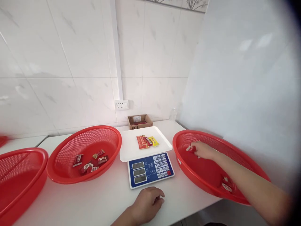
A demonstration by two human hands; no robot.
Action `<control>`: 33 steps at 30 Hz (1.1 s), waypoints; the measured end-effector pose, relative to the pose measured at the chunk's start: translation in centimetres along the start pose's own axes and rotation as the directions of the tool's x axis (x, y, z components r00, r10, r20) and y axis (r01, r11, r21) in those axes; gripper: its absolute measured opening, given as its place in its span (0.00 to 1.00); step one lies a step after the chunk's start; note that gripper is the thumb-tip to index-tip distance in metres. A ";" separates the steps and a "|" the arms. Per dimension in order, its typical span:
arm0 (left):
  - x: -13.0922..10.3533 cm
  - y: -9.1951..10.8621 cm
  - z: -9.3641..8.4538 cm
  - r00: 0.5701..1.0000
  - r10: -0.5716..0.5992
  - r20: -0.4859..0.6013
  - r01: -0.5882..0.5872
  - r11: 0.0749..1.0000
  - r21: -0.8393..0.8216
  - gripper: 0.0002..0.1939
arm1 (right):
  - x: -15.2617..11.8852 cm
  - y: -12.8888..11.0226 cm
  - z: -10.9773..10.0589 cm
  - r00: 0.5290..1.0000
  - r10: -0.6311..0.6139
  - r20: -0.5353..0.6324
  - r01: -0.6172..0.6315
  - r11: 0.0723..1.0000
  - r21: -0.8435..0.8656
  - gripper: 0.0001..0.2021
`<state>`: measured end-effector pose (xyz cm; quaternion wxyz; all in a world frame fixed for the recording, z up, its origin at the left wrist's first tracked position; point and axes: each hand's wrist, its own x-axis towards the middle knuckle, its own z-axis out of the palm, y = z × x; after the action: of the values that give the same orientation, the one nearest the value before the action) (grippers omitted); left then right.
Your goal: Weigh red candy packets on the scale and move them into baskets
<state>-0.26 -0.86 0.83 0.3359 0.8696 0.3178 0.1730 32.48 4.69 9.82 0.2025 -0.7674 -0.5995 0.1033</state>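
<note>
The right hand (202,150) is reaching into the red basket (207,172) on the right, its fingers pinching a small red candy (191,148). The left hand (147,204) is resting on the white bench (105,197), fingers curled and holding nothing, just in front of the blue scale (150,169).

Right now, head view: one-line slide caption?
Right hand grips a packet in a red basket; left hand rests before the scale.

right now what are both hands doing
Left hand: loosely curled, resting on the table before the scale, holding nothing.
Right hand: inside the right basket, fingers closed on a red packet.
</note>
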 end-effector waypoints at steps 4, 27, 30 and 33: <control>-0.1 0.3 -0.3 1.000 0.011 0.019 -0.011 1.000 0.003 0.13 | 1.2 -3.5 -2.7 0.999 -0.050 -0.012 0.051 0.981 0.185 0.06; -0.4 -0.2 0.1 0.997 0.068 0.025 -0.070 0.996 0.057 0.13 | 2.9 -18.7 5.2 0.901 -0.420 -0.111 0.434 0.882 0.185 0.02; -0.4 -0.3 0.1 0.997 0.073 0.024 -0.074 0.995 0.061 0.13 | 3.0 -19.2 5.6 0.913 -0.394 -0.109 0.408 0.894 0.187 0.02; -0.4 -0.2 0.0 0.996 0.081 0.022 -0.082 0.994 0.065 0.13 | 3.2 -19.3 6.3 0.919 -0.387 -0.074 0.394 0.907 0.148 0.04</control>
<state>-0.61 -0.97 0.61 0.3027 0.8941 0.2844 0.1675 13.81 12.77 12.81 0.2930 -0.6154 -0.7260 0.0918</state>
